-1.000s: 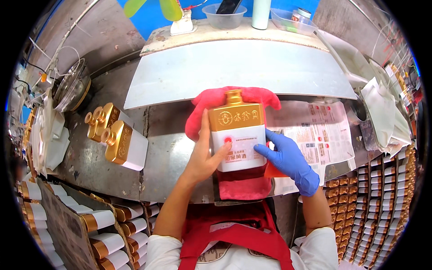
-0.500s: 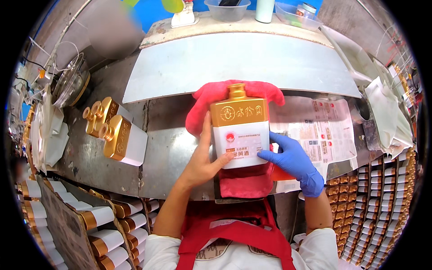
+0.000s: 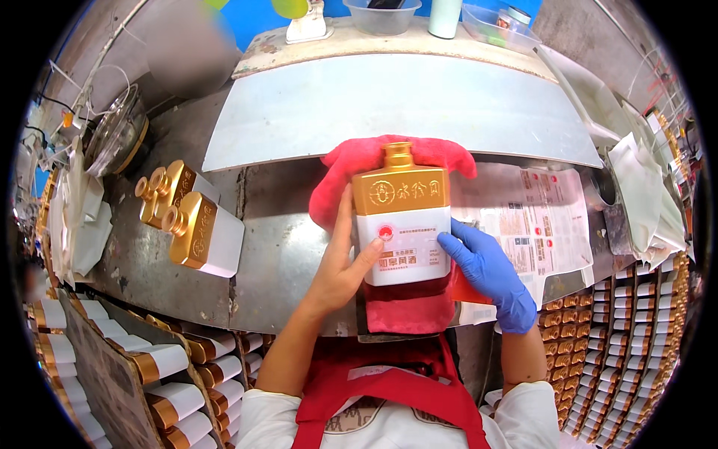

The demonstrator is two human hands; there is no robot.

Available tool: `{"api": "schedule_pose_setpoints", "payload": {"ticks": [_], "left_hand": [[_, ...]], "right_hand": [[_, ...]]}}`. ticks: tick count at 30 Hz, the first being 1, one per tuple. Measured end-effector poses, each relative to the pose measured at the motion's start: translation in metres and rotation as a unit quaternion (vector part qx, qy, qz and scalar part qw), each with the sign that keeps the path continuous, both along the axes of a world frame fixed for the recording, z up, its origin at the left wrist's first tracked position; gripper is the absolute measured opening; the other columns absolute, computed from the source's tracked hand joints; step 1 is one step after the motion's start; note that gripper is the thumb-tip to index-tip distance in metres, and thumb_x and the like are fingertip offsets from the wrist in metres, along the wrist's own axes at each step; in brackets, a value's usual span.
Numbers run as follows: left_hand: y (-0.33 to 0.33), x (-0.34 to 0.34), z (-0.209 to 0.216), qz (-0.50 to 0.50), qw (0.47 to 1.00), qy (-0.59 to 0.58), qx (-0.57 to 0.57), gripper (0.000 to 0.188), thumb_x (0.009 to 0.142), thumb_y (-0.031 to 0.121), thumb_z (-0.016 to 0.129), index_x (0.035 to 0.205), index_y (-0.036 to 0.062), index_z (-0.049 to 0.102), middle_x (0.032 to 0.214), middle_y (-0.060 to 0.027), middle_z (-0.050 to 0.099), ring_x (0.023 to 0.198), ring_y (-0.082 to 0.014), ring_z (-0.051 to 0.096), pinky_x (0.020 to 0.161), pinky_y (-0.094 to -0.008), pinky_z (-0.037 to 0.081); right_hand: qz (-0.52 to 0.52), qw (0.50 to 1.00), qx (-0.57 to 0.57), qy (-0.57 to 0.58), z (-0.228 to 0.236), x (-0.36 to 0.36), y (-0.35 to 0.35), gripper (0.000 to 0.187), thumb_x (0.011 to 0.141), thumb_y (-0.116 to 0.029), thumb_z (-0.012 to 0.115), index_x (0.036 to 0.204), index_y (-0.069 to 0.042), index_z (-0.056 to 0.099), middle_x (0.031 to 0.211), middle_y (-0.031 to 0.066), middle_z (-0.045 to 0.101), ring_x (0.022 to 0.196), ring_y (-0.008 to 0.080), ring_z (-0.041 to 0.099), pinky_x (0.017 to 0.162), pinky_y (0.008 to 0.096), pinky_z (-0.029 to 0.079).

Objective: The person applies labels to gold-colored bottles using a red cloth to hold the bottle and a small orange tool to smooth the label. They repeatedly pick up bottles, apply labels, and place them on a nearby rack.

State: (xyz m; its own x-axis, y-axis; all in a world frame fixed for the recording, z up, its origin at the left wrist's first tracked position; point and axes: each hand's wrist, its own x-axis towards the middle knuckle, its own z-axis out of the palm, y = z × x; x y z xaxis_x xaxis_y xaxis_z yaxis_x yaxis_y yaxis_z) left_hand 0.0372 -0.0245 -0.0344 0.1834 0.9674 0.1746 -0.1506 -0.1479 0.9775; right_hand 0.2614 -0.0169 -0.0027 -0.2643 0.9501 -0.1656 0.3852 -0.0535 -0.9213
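Observation:
Between my two hands is a flat white bottle with a gold shoulder and neck, its printed front turned up toward me. My bare left hand grips its left edge, the thumb pressed on the white front near a round red mark. On the opposite edge, my right hand in a blue glove holds it with the thumb at the front. Under and behind the bottle lies a red plush cloth, part of it showing below the bottle's base. A small orange-red piece shows beside the gloved hand.
Left on the metal table lie several matching bottles. Printed sheets spread at the right. A pale board crosses the back, before a plastic tub. Racks of bottles stand low on both sides.
My left thumb has slid up the bottle's front, from the lower print toward the red mark. My right thumb has also shifted up, nearer the edge. The bottle is barely moved.

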Motion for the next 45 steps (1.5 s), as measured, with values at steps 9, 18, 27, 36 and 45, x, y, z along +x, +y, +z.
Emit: {"api": "schedule_pose_setpoints", "payload": {"ticks": [9, 18, 27, 36, 45], "left_hand": [[0.003, 0.007, 0.004, 0.031, 0.999, 0.012, 0.002, 0.092, 0.082, 0.004, 0.066, 0.148, -0.0012, 0.002, 0.142, -0.0187, 0.032, 0.129, -0.0241, 0.039, 0.104, -0.0353, 0.036], [0.009, 0.015, 0.022, 0.081, 0.989, 0.116, 0.052, 0.101, 0.074, 0.004, 0.075, 0.149, 0.0035, 0.007, 0.138, -0.0173, 0.04, 0.121, -0.0244, 0.048, 0.097, -0.0362, 0.044], [0.016, -0.011, 0.009, -0.007, 1.0, -0.007, -0.01, 0.081, 0.088, 0.006, 0.059, 0.15, 0.0058, 0.008, 0.143, -0.0175, 0.034, 0.129, -0.0243, 0.039, 0.104, -0.0357, 0.036], [-0.018, -0.021, 0.004, -0.051, 0.994, 0.093, 0.02, 0.12, 0.065, 0.008, 0.082, 0.149, 0.002, -0.002, 0.152, -0.0177, 0.021, 0.138, -0.0253, 0.028, 0.112, -0.0375, 0.024], [-0.031, -0.003, -0.007, 0.02, 0.982, 0.171, 0.083, 0.116, 0.067, 0.015, 0.084, 0.148, -0.0014, 0.004, 0.152, -0.0194, 0.018, 0.138, -0.0273, 0.026, 0.111, -0.0378, 0.026]], "right_hand": [[-0.028, 0.99, 0.046, -0.126, 0.008, -0.011, 0.001, 0.047, 0.091, -0.042, 0.054, 0.124, -0.007, 0.055, 0.098, 0.0207, 0.062, 0.092, 0.0358, 0.06, 0.081, 0.0416, 0.047], [-0.055, 0.966, 0.127, -0.22, 0.012, -0.017, 0.002, 0.039, 0.092, -0.039, 0.054, 0.113, -0.008, 0.064, 0.085, 0.0174, 0.066, 0.084, 0.0307, 0.064, 0.075, 0.0379, 0.048], [-0.156, 0.868, -0.204, 0.424, -0.04, 0.098, 0.018, 0.052, 0.095, -0.042, 0.051, 0.128, -0.002, 0.051, 0.098, 0.005, 0.065, 0.074, 0.0141, 0.061, 0.068, 0.0258, 0.05], [-0.188, 0.962, 0.114, 0.164, 0.027, 0.011, -0.032, 0.055, 0.074, 0.012, 0.066, 0.126, 0.0, 0.049, 0.123, 0.0092, 0.053, 0.112, 0.0164, 0.053, 0.094, 0.0303, 0.047], [-0.128, 0.963, 0.189, 0.145, 0.01, -0.047, -0.039, 0.045, 0.079, 0.011, 0.064, 0.122, 0.003, 0.053, 0.12, 0.0112, 0.057, 0.111, 0.0165, 0.054, 0.095, 0.0288, 0.043]]}}
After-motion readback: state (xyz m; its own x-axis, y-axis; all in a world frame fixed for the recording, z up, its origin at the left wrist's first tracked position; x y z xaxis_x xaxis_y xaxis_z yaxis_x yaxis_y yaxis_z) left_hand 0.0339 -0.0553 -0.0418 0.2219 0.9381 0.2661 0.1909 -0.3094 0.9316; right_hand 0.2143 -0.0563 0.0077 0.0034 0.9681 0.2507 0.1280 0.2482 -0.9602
